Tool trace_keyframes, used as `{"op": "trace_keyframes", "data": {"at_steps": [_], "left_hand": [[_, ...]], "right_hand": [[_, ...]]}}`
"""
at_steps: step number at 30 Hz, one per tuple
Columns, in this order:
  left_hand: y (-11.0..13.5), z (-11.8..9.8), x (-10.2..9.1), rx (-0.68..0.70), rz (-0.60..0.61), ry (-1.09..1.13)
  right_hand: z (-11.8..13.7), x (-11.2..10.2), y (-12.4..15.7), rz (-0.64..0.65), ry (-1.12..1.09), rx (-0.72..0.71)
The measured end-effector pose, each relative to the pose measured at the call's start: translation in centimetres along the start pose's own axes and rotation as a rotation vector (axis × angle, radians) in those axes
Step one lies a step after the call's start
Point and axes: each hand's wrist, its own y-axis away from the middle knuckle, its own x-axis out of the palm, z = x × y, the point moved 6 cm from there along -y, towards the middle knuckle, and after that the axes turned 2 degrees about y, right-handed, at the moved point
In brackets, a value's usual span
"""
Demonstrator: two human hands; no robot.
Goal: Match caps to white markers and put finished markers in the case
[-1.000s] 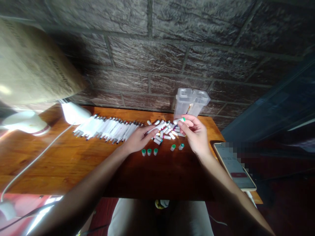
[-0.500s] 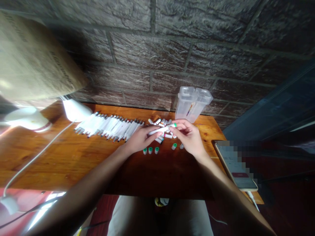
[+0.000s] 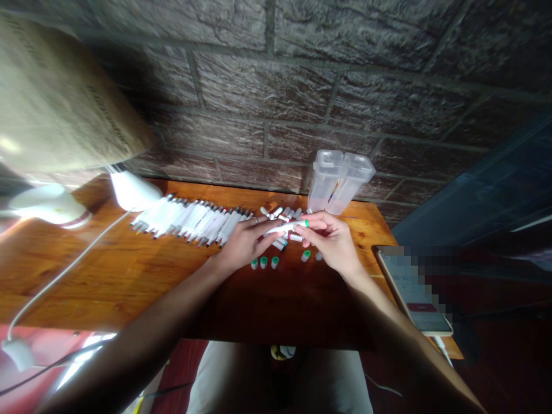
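Note:
A white marker (image 3: 285,227) with a green end is held level between both hands above the wooden table. My left hand (image 3: 242,246) is closed around its left part, thumb in front. At the green end, my right hand (image 3: 335,244) pinches it between thumb and fingers. Below the left hand stand three short caps (image 3: 263,263) with green tops. Another green-topped cap (image 3: 306,256) is just left of the right hand, with a greyish one partly hidden beside it. Behind the hands lies a loose pile of short white caps (image 3: 265,213), partly covered by the fingers.
Many white markers (image 3: 194,223) lie side by side at the left. Clear plastic containers (image 3: 323,184) stand against the brick wall. A white lamp (image 3: 131,192) with its cable is at far left; a phone (image 3: 414,293) lies on the right edge of the table (image 3: 107,276).
The marker's green end has dipped slightly, and the fingers of my right hand have shifted a little on it. My left hand has barely moved.

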Motion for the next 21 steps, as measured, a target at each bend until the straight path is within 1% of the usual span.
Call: {"op": "trace_keyframes", "data": {"at_steps": [5, 10, 13, 17, 19, 21], "left_hand": [[0.3, -0.2, 0.0, 0.032, -0.028, -0.064], [0.2, -1.0, -0.5, 0.083, -0.067, -0.131], [0.2, -1.2, -0.7, 0.087, -0.072, -0.146], [0.0, -1.1, -0.3, 0.058, -0.044, -0.125], [-0.1, -0.9, 0.0, 0.041, -0.022, -0.113], [-0.3, -0.4, 0.0, 0.014, -0.003, -0.107]], "right_hand": [[-0.1, -0.3, 0.1, 0.04, 0.041, 0.0], [-0.2, -0.2, 0.2, 0.08, 0.053, -0.006], [-0.1, -0.1, 0.4, 0.08, 0.081, -0.006], [0.5, -0.2, 0.4, 0.073, 0.106, -0.026], [1.0, -0.7, 0.2, 0.053, 0.121, -0.04], [1.5, -1.5, -0.1, 0.003, 0.132, -0.059]]}}
